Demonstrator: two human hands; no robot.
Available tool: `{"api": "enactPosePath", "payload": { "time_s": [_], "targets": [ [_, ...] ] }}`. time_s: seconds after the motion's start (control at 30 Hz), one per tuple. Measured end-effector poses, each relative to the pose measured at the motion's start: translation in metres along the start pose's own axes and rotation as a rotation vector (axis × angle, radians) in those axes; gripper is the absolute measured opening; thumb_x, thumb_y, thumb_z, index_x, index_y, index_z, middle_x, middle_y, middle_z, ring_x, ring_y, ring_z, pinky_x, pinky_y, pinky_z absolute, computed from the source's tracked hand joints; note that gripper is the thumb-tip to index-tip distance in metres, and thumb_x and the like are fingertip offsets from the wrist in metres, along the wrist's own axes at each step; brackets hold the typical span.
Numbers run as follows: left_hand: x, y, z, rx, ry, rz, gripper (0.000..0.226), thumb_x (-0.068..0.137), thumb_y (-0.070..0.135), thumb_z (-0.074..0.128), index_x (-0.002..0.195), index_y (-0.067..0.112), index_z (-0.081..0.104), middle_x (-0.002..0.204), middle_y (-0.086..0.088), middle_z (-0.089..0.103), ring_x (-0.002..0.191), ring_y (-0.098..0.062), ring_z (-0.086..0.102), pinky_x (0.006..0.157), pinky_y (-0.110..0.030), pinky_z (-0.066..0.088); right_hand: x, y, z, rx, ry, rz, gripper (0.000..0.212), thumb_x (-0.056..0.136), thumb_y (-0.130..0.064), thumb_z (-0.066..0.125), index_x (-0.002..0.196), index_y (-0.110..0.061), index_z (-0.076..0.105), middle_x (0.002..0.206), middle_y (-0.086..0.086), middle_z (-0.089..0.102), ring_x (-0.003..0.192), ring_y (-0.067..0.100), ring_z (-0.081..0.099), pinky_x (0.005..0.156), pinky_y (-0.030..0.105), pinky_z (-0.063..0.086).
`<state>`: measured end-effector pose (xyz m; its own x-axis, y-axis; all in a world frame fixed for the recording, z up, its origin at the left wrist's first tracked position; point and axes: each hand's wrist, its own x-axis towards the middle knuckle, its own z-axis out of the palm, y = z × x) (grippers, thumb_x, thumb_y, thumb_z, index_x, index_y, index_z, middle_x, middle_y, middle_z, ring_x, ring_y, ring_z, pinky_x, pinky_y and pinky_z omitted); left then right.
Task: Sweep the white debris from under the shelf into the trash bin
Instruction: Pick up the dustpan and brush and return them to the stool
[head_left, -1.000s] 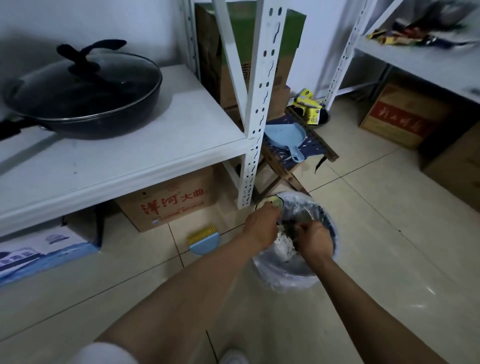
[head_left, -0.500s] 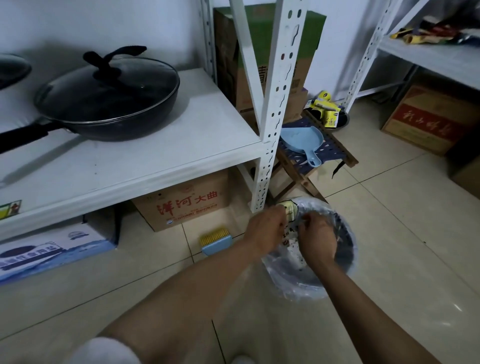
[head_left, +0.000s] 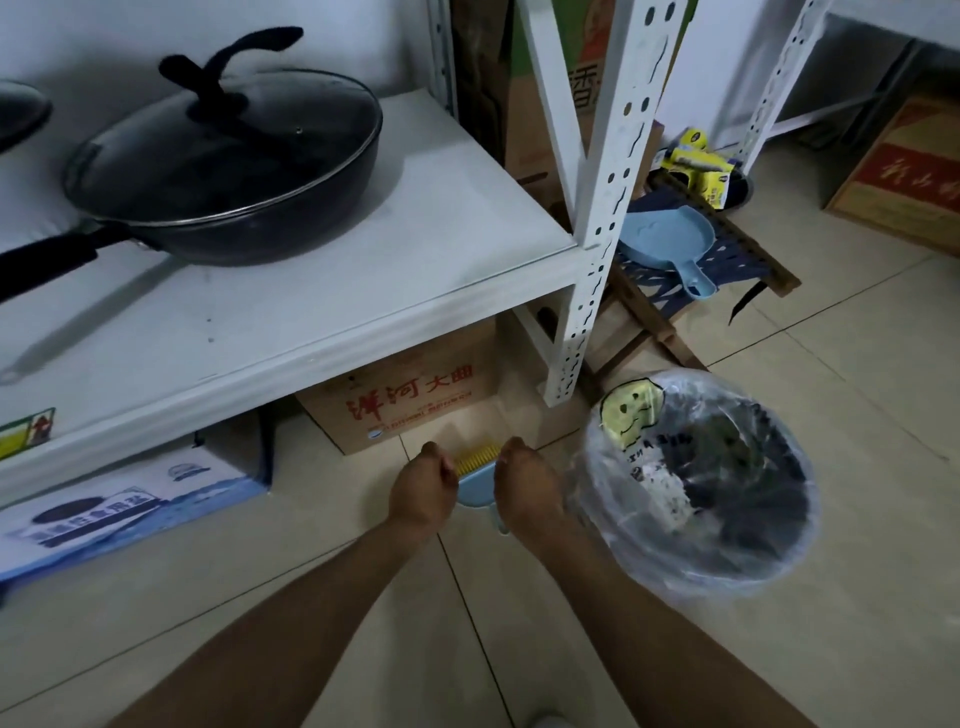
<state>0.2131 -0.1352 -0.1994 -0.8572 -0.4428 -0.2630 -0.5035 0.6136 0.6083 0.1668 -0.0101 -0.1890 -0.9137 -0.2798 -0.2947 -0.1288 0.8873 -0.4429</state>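
Beside the trash bin (head_left: 769, 571), left hand (head_left: 418, 493) and right hand (head_left: 527, 488) (grip unclear) flank the brush (head_left: 475, 467).

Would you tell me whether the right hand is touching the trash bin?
Apart. The head view shows bare floor tile between the right hand and the trash bin; that hand is beside the small brush.

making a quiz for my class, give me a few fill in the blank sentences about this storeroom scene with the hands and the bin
1. The lidded black pan sits on the white ____.
2. The trash bin is lined with a clear plastic ____.
3. The left hand and right hand flank a small blue brush with ____ bristles.
4. The blue dustpan lies on a folding ____.

Missing words: shelf; bag; yellow; stool
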Motion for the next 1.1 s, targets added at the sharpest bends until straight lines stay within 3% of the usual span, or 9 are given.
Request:
{"api": "enactPosePath", "payload": {
  "time_s": [0.1, 0.23, 0.47, 0.53, 0.57, 0.63, 0.73, 0.87, 1.1],
  "targets": [
    [0.011, -0.020, 0.019, 0.076, -0.147, -0.087, 0.011, 0.087, 0.010, 0.057, 0.097, 0.012, 0.054, 0.108, -0.013, 0.065, 0.104, -0.032, 0.065, 0.085, -0.036, 0.055, 0.012, 0.021, 0.031, 0.023, -0.133, 0.059, 0.026, 0.090, -0.016, 0.049, 0.114, -0.007, 0.052, 0.113, 0.013, 0.063, 0.108, 0.029, 0.062, 0.086, 0.034, 0.051],
    [0.021, -0.037, 0.057, 0.078, -0.227, -0.185, 0.034, 0.090, 0.018, 0.058, 0.120, 0.003, 0.052, 0.122, -0.013, 0.063, 0.112, -0.031, 0.062, 0.088, -0.030, 0.050, 0.025, 0.039, 0.068, -0.003, -0.171, 0.098, 0.025, 0.088, -0.025, 0.050, 0.109, -0.012, 0.055, 0.114, 0.008, 0.063, 0.111, 0.023, 0.061, 0.089, 0.031, 0.051],
    [0.041, -0.031, 0.109, -0.193, -0.359, -0.465, 0.019, 0.098, 0.006, 0.048, 0.094, -0.006, 0.062, 0.121, -0.027, 0.060, 0.117, -0.037, 0.056, 0.096, -0.037, 0.046, 0.042, 0.045, 0.093, -0.042, -0.222, 0.179, 0.031, 0.091, -0.022, 0.053, 0.120, -0.011, 0.052, 0.127, 0.009, 0.057, 0.121, 0.023, 0.055, 0.096, 0.033, 0.047],
    [0.044, -0.028, 0.115, -0.275, -0.351, -0.572, 0.020, 0.098, 0.006, 0.047, 0.086, -0.003, 0.060, 0.098, -0.027, 0.063, 0.107, -0.035, 0.058, 0.096, -0.042, 0.047, 0.047, 0.045, 0.098, -0.058, -0.249, 0.173, 0.033, 0.091, -0.021, 0.054, 0.122, -0.010, 0.051, 0.128, 0.011, 0.055, 0.121, 0.025, 0.054, 0.097, 0.034, 0.046],
    [0.045, -0.026, 0.116, -0.329, -0.327, -0.610, 0.022, 0.097, 0.004, 0.049, 0.076, 0.002, 0.056, 0.080, -0.020, 0.058, 0.099, -0.031, 0.056, 0.090, -0.042, 0.047, 0.049, 0.046, 0.100, -0.069, -0.254, 0.164, 0.033, 0.091, -0.021, 0.055, 0.122, -0.010, 0.051, 0.128, 0.011, 0.055, 0.121, 0.026, 0.053, 0.098, 0.035, 0.046],
    [0.045, -0.026, 0.117, -0.457, -0.291, -0.670, 0.027, 0.094, 0.000, 0.052, 0.070, 0.011, 0.048, 0.066, -0.010, 0.046, 0.087, -0.027, 0.053, 0.077, -0.035, 0.045, 0.052, 0.047, 0.102, -0.087, -0.253, 0.151, 0.034, 0.091, -0.023, 0.057, 0.121, -0.009, 0.052, 0.129, 0.012, 0.055, 0.121, 0.026, 0.053, 0.098, 0.035, 0.047],
    [0.042, -0.030, 0.115, -0.631, -0.242, -0.731, 0.022, 0.090, -0.008, 0.051, 0.074, 0.007, 0.052, 0.066, -0.011, 0.052, 0.062, -0.022, 0.054, 0.056, -0.029, 0.045, 0.055, 0.046, 0.101, -0.069, -0.284, 0.136, 0.034, 0.088, -0.021, 0.060, 0.119, -0.007, 0.055, 0.126, 0.013, 0.059, 0.119, 0.028, 0.056, 0.096, 0.036, 0.048],
    [0.040, -0.035, 0.112, -0.747, -0.235, -0.802, 0.014, 0.090, -0.006, 0.046, 0.079, 0.001, 0.053, 0.065, -0.014, 0.054, 0.054, -0.023, 0.050, 0.056, -0.029, 0.043, 0.050, 0.039, 0.095, -0.043, -0.295, 0.142, 0.036, 0.082, -0.014, 0.066, 0.115, -0.003, 0.057, 0.120, 0.016, 0.063, 0.114, 0.030, 0.059, 0.092, 0.034, 0.049],
    [0.031, -0.037, 0.102, -0.796, -0.285, -0.845, 0.021, 0.091, -0.003, 0.046, 0.072, 0.004, 0.052, 0.063, -0.011, 0.052, 0.055, -0.021, 0.048, 0.058, -0.031, 0.042, 0.039, 0.032, 0.095, 0.119, -0.258, 0.375, 0.032, 0.086, -0.017, 0.063, 0.116, -0.006, 0.059, 0.123, 0.012, 0.064, 0.116, 0.025, 0.061, 0.092, 0.031, 0.051]
  ]
}}
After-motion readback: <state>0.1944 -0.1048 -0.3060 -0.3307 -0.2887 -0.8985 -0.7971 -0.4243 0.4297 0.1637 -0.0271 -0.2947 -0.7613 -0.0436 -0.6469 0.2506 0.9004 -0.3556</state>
